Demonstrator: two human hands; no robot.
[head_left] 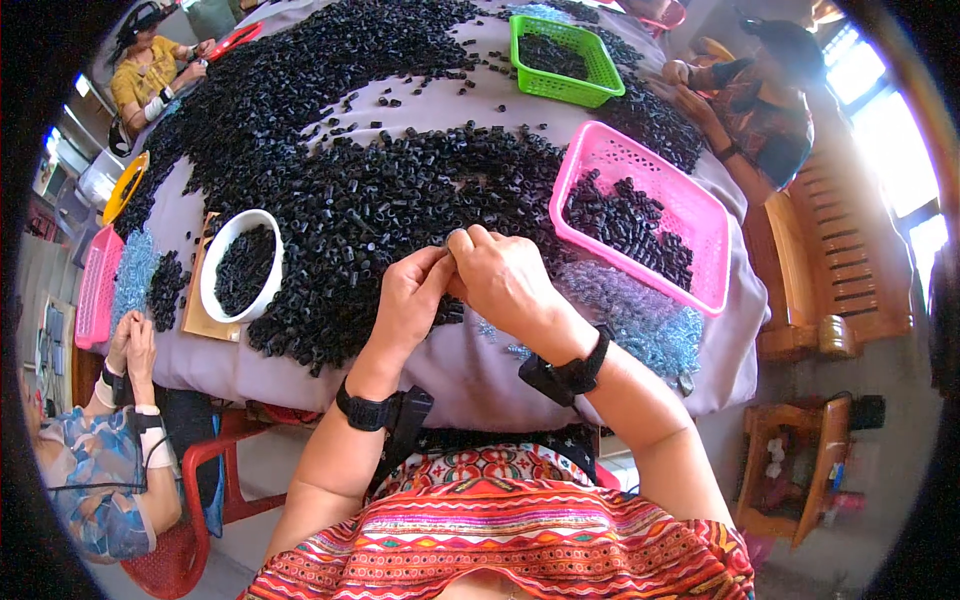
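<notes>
Over the front edge of a heap of small black cylindrical pieces [350, 200], both my hands meet with their fingertips pinched together. My left hand [412, 292] is closed, thumb and index finger touching the fingers of the other. My right hand [505, 280] is closed too, its back toward me and its fingers curled. Whatever sits between the fingertips is hidden or too small to name. Beside my right wrist lies a pile of small clear bluish plastic pieces [640, 325]. Just beyond it stands a pink basket [712, 245] partly filled with black pieces.
A white bowl [208, 275] of black pieces stands left on a brown board [198, 318]. A green basket [567, 90] is at the far side. Other people work at the left [110, 460], far left [150, 75] and right [765, 110]. A red chair [200, 470] stands left.
</notes>
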